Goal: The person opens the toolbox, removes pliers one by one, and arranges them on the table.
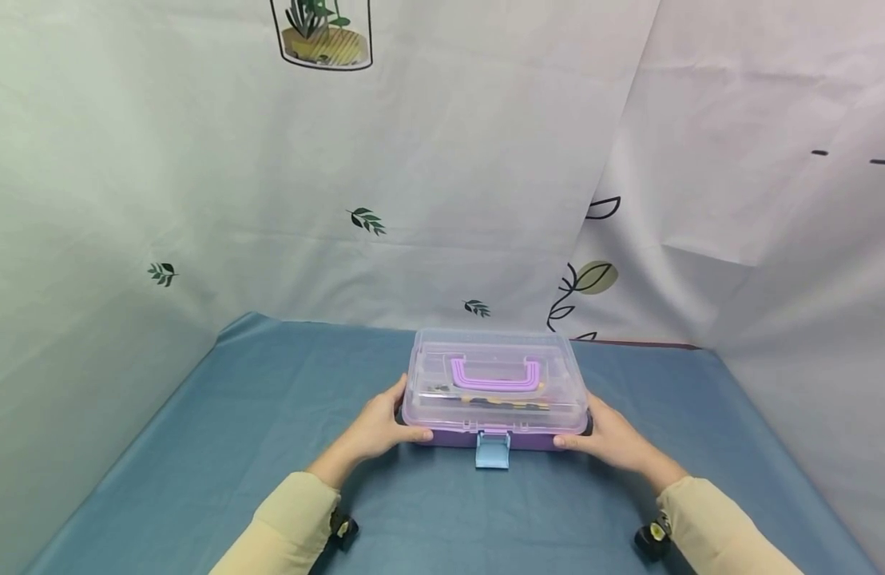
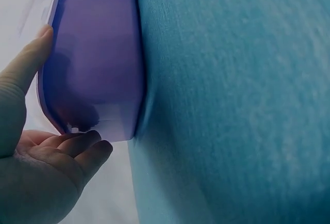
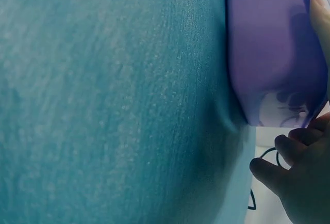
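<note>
A purple plastic storage box [image 1: 495,419] with a see-through lid sits toward the back of the blue-covered table. Its lilac carry handle [image 1: 496,385] lies flat on the lid, and a light blue latch [image 1: 493,451] hangs flipped outward at the front. Yellow and dark items show faintly through the lid. My left hand [image 1: 378,423] holds the box's left end, thumb along the front edge and fingers at the side. The opposite end is held the same way by my right hand [image 1: 615,435]. In both wrist views the purple front wall [image 2: 98,53] stands close against the cloth.
A blue cloth [image 1: 291,383] covers the table. White curtains [image 1: 450,160] printed with leaves and plants rise behind it and on both sides. Black wrist devices [image 1: 344,530] are strapped at both sleeve cuffs.
</note>
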`<state>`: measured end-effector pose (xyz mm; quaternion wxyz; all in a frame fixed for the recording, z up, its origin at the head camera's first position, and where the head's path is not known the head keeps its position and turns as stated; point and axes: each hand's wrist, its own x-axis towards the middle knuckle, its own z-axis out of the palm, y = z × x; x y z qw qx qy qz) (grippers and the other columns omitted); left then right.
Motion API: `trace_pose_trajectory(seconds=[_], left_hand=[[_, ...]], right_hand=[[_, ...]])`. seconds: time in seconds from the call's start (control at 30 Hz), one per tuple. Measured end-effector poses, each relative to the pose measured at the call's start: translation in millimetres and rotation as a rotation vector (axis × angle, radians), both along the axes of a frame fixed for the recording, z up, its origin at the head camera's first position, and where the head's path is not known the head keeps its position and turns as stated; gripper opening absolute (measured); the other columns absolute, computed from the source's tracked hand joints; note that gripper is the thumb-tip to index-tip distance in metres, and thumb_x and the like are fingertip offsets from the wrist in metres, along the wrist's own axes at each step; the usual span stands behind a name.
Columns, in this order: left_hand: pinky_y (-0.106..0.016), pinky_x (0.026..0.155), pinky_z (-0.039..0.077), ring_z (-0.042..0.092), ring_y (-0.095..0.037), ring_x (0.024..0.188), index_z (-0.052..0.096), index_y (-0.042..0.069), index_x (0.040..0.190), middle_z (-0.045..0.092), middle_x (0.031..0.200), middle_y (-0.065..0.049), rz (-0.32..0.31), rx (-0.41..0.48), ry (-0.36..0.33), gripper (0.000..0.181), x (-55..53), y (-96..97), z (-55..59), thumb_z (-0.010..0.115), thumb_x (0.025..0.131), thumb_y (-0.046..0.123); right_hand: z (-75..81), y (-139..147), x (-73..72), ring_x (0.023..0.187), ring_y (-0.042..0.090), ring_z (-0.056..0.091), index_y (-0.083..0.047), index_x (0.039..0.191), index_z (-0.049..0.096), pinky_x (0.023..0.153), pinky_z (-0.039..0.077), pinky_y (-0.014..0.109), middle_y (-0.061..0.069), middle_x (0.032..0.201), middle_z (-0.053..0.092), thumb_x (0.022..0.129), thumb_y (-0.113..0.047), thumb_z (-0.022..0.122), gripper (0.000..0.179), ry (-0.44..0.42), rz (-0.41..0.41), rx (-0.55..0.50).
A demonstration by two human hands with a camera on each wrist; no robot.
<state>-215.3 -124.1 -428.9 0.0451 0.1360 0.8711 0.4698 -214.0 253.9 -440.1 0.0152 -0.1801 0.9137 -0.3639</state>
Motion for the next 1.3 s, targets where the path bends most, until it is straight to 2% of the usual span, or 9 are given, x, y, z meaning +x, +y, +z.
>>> trace_pose_trajectory(seconds=[0.23, 0.43, 0.63, 0.93, 1.2, 1.3], left_hand=[[-0.049, 0.109, 0.036, 0.037, -0.032, 0.136, 0.021, -0.003, 0.148, 0.027, 0.151, -0.023, -0.010, 0.010, -0.003, 0.107, -0.8, -1.8, 2.2, 0.085, 0.068, 0.031], [-0.049, 0.109, 0.035, 0.034, -0.035, 0.136, 0.022, -0.003, 0.147, 0.023, 0.153, -0.023, -0.023, 0.026, -0.002, 0.105, -1.9, -3.1, 6.3, 0.083, 0.070, 0.033], [-0.049, 0.107, 0.039, 0.033, -0.033, 0.137, 0.027, -0.001, 0.146, 0.026, 0.152, -0.020, 0.012, 0.010, 0.011, 0.102, 0.1, -4.7, 13.2, 0.082, 0.070, 0.039], [-0.046, 0.109, 0.036, 0.034, -0.031, 0.138, 0.036, 0.002, 0.144, 0.034, 0.150, -0.015, 0.077, 0.057, 0.068, 0.091, -0.1, -3.4, 18.1, 0.080, 0.073, 0.040], [-0.045, 0.108, 0.038, 0.042, -0.026, 0.133, 0.045, 0.012, 0.140, 0.047, 0.143, -0.009, 0.173, 0.097, 0.192, 0.081, 1.3, 1.8, 20.9, 0.079, 0.072, 0.040], [-0.046, 0.106, 0.040, 0.046, -0.028, 0.130, 0.049, 0.012, 0.138, 0.052, 0.139, -0.009, 0.201, 0.106, 0.263, 0.077, 2.5, 4.3, 21.1, 0.079, 0.072, 0.038]], right_hand=[[2.4, -0.3, 0.3, 0.132, 0.041, 0.039, -0.011, 0.151, 0.021, 0.102, 0.034, 0.065, 0.018, 0.144, 0.043, 0.077, -0.048, 0.073, 0.097, -0.016, -0.010, 0.002], [6.4, 0.7, 0.9, 0.126, 0.038, 0.047, -0.010, 0.149, 0.027, 0.099, 0.040, 0.061, 0.015, 0.135, 0.053, 0.079, -0.043, 0.072, 0.089, -0.004, -0.020, -0.015], [10.4, -0.5, 1.5, 0.126, 0.039, 0.047, -0.007, 0.146, 0.032, 0.100, 0.041, 0.059, 0.018, 0.136, 0.052, 0.079, -0.043, 0.073, 0.086, 0.012, -0.063, -0.026], [17.7, -1.6, 1.4, 0.119, 0.040, 0.054, -0.004, 0.140, 0.042, 0.095, 0.046, 0.058, 0.020, 0.130, 0.056, 0.081, -0.035, 0.073, 0.074, 0.176, -0.106, -0.026], [23.8, -0.7, 2.8, 0.124, 0.042, 0.048, -0.002, 0.138, 0.045, 0.098, 0.041, 0.061, 0.023, 0.136, 0.051, 0.083, -0.027, 0.072, 0.066, 0.307, -0.132, -0.032], [24.2, 0.1, 3.3, 0.126, 0.044, 0.045, -0.002, 0.139, 0.044, 0.099, 0.039, 0.061, 0.024, 0.139, 0.048, 0.085, -0.024, 0.070, 0.064, 0.363, -0.137, -0.016]])
